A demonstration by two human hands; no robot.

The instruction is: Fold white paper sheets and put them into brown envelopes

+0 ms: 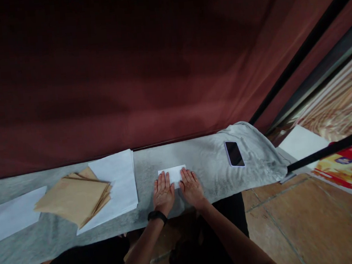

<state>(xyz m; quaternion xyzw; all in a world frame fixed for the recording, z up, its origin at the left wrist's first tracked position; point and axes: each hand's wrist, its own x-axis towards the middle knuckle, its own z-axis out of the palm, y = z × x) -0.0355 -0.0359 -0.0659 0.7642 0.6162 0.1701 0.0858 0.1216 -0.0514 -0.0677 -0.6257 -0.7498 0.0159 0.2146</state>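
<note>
A small white piece of paper [174, 173], perhaps folded, lies on the grey cloth in front of me. My left hand [163, 192] rests flat on its left part, fingers stretched out and pointing away from me. On the right part lies my right hand [192, 188], also flat with its fingers extended. Parts of the paper are hidden under both hands. Left of my hands is a stack of white sheets [120, 174], partly covered by a pile of brown envelopes [73, 196].
Grey cloth [206, 158] covers the narrow table. A phone [235, 154] lies to the right, another white sheet [12, 214] at far left. Behind the table hangs a dark red curtain [159, 88]. Black poles [321, 153] and a printed carton [350, 169] stand at the right.
</note>
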